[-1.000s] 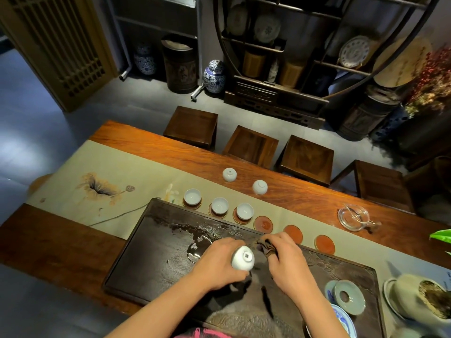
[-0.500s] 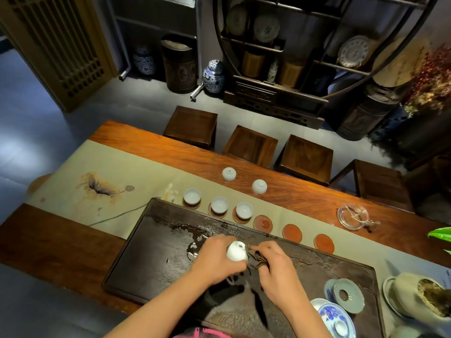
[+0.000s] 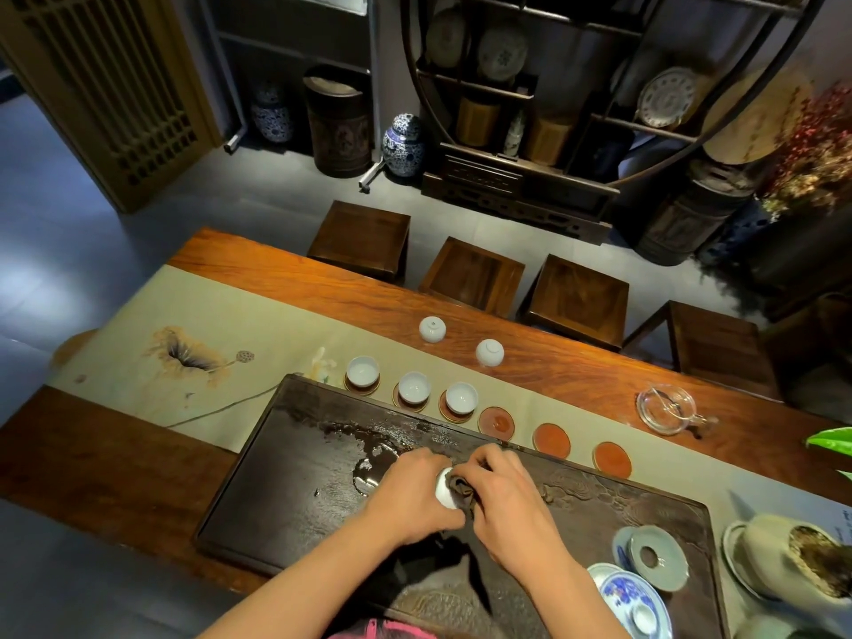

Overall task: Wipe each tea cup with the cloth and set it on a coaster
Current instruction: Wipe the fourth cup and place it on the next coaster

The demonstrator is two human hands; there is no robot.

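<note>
My left hand (image 3: 410, 493) grips a small white tea cup (image 3: 443, 488) over the dark wooden tea tray (image 3: 295, 477). My right hand (image 3: 505, 500) holds a dark brown cloth (image 3: 462, 488) pressed against the cup's open side. Three white cups stand upright on coasters along the tray's far edge: one at the left (image 3: 362, 371), one in the middle (image 3: 414, 388), one on the right (image 3: 461, 397). Three bare reddish coasters (image 3: 496, 422) (image 3: 551, 440) (image 3: 612, 459) continue the row to the right. Two more cups (image 3: 432, 328) (image 3: 489, 352) sit upside down farther back on the table.
A beige table runner (image 3: 184, 325) lies on the long wooden table (image 3: 115, 468). A glass pitcher (image 3: 666, 408) stands at the right. Blue-and-white dishes (image 3: 634, 599), a celadon lid (image 3: 657, 558) and a waste bowl (image 3: 793, 555) crowd the near right. Several stools (image 3: 472, 274) line the far side.
My left hand has turned the cup so its base no longer faces me. The right hand has brought the cloth left onto the cup. Both hands have shifted slightly away from me.
</note>
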